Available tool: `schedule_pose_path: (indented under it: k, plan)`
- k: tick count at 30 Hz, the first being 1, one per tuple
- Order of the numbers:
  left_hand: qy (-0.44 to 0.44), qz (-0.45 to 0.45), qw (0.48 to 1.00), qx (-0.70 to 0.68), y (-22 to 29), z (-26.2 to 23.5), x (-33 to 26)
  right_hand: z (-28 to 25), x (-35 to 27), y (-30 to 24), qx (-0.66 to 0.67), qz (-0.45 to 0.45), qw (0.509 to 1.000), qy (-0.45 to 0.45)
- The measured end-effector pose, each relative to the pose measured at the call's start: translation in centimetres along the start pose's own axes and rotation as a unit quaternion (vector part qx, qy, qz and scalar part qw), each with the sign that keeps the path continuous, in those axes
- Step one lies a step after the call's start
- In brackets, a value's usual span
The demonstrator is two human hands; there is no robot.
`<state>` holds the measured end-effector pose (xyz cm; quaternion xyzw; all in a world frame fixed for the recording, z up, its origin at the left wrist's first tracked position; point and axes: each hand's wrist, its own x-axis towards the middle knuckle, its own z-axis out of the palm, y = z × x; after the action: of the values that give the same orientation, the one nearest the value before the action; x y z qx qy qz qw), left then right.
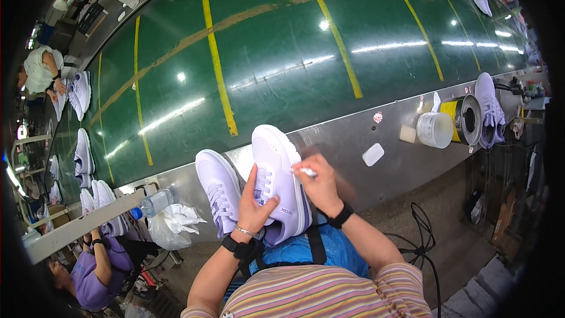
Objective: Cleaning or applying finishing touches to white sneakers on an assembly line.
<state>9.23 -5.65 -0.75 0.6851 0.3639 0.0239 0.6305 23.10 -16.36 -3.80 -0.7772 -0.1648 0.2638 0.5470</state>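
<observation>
A lavender sneaker (pixel 275 156) with a white sole stands in front of me, toe pointing away. My left hand (pixel 253 203) is closed around its lacing and collar, thumb and fingers pressing on the upper. Between the fingertips of my right hand (pixel 318 182) is a small white piece (pixel 308 172), too small to name, close to the sneaker's right side by the sole edge. Whether it touches the shoe I cannot tell. The matching sneaker (pixel 218 182) rests just to the left on the metal ledge, laces up.
Beyond the metal ledge (pixel 347 135) runs a green conveyor belt (pixel 276 53) with yellow lines. A white tub (pixel 434 129), a yellow-labelled can (pixel 468 119) and another sneaker (pixel 487 106) stand at right. A water bottle (pixel 158 201) and plastic bag (pixel 173 227) are at left, near co-workers.
</observation>
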Motion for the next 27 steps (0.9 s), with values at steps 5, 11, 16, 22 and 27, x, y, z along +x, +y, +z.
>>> schedule_pose_path:
  k: [5, 11, 16, 22, 27]
  plan:
    - [0.005, 0.013, 1.000, 0.019, -0.3, 0.1, 0.1, -0.5, 0.0, -0.1, 0.013, -0.043, 0.998, 0.042]
    - [0.008, -0.005, 1.000, 0.024, -0.4, 0.2, 0.0, -0.5, -0.3, 0.1, 0.011, -0.041, 0.999, -0.003]
    - [0.018, -0.004, 1.000, 0.023, -0.3, 0.4, -0.1, -0.4, -0.2, 0.4, 0.030, -0.045, 0.998, -0.027]
    - [0.022, 0.003, 0.998, 0.061, 0.1, 0.7, -0.1, -0.7, 0.9, 0.5, 0.066, -0.026, 0.997, 0.005]
    - [0.023, -0.012, 1.000, -0.004, 0.3, 0.8, -0.1, -1.4, -0.1, 0.8, 0.129, 0.028, 0.991, -0.020]
